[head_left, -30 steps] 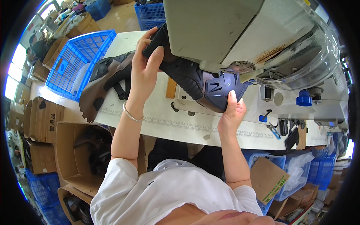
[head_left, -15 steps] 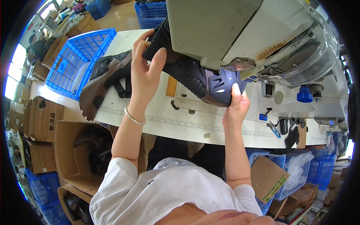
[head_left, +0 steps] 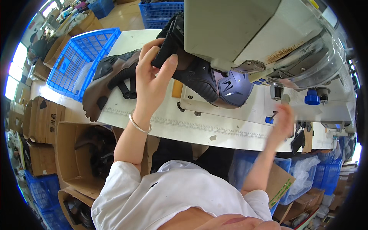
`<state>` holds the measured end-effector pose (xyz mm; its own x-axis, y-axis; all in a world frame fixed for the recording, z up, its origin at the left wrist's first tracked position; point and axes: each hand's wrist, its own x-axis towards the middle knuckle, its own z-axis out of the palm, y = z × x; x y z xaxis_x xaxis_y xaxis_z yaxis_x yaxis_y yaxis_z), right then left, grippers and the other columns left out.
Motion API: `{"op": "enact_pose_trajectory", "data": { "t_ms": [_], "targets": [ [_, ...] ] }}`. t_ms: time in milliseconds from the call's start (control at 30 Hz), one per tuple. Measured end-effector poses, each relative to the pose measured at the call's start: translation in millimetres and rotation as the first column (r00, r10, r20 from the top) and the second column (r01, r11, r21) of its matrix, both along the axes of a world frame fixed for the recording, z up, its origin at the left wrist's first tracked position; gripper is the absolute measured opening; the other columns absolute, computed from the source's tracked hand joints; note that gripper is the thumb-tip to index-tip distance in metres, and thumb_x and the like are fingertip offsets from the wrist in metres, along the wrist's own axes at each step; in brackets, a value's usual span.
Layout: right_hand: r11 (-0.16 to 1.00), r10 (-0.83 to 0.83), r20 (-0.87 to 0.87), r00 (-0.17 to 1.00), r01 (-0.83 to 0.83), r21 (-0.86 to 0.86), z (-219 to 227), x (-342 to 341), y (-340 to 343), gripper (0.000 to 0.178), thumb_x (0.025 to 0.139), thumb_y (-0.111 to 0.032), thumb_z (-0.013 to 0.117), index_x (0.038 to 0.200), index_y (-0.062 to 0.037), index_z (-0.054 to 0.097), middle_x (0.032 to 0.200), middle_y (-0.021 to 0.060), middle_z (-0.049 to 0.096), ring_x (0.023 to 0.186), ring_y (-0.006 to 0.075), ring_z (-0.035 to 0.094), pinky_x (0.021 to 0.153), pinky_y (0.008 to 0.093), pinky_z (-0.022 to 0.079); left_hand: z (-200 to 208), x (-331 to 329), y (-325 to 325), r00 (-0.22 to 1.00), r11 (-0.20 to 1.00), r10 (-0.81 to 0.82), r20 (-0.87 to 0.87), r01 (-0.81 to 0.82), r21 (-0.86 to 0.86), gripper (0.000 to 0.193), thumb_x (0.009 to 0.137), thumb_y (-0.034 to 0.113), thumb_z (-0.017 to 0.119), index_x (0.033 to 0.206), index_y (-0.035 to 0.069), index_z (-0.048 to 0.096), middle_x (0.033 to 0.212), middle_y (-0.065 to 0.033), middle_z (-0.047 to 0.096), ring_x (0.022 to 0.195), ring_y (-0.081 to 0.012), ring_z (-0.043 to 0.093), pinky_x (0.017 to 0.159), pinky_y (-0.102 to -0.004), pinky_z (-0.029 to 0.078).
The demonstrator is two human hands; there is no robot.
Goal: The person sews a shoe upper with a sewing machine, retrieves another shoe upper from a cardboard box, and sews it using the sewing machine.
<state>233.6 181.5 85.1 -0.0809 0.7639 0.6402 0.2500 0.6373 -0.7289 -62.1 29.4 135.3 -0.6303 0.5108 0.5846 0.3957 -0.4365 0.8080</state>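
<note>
A brown and black boot upper (head_left: 201, 82) lies across the bed of a sewing machine (head_left: 230, 34), its toe end lit under the machine head. My left hand (head_left: 155, 73) pinches the padded black collar of that upper, thumb toward me and fingers over the far side. My right hand (head_left: 283, 120) is apart from the upper, over the right part of the table, beside a small blue tool (head_left: 270, 119) with a dark shaft. Its fingers are smeared by motion, so whether they hold anything does not show. Another brown and black upper (head_left: 111, 76) lies left of my left hand.
A ruler strip (head_left: 184, 124) runs along the table's front. A blue plastic crate (head_left: 82, 63) stands at the left. Below it, an open cardboard box (head_left: 73, 165) holds dark pieces. Dark tools (head_left: 298, 141) lie at the right, near the machine's blue knob (head_left: 312, 97).
My right hand has let go of the upper's toe end and moved right over the table. The upper has shifted slightly right, with my left hand still on its collar.
</note>
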Motion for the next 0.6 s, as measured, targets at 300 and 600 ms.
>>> {"op": "enact_pose_trajectory", "data": {
  "t_ms": [300, 600],
  "targets": [
    [0.906, -0.410, -0.410, 0.815, 0.415, -0.081, 88, 302, 199, 0.046, 0.092, -0.026, 0.050, 0.127, 0.0028, 0.043, 0.122, 0.0142, 0.053, 0.112, 0.0252, 0.050, 0.096, 0.0361, 0.038, 7, 4, 9, 0.998, 0.999, 0.028, 0.059, -0.030, 0.023, 0.022, 0.082, 0.010, 0.068, 0.089, -0.011, 0.063, 0.105, -0.0048, 0.053, 0.076, -0.0041, 0.055, 0.058, -0.0152, 0.045],
    [0.935, -0.341, -0.382, 0.859, 0.351, -0.047, 173, 398, 249, 0.051, 0.090, -0.034, 0.058, 0.122, 0.0042, 0.050, 0.123, 0.0135, 0.053, 0.110, 0.0225, 0.050, 0.097, 0.0357, 0.037, 0, -21, 24, 0.945, 0.995, -0.102, 0.311, 0.091, 0.049, 0.022, 0.080, 0.008, 0.064, 0.088, -0.013, 0.063, 0.105, -0.0065, 0.056, 0.089, -0.0103, 0.053, 0.075, -0.0201, 0.042]
  ]
}}
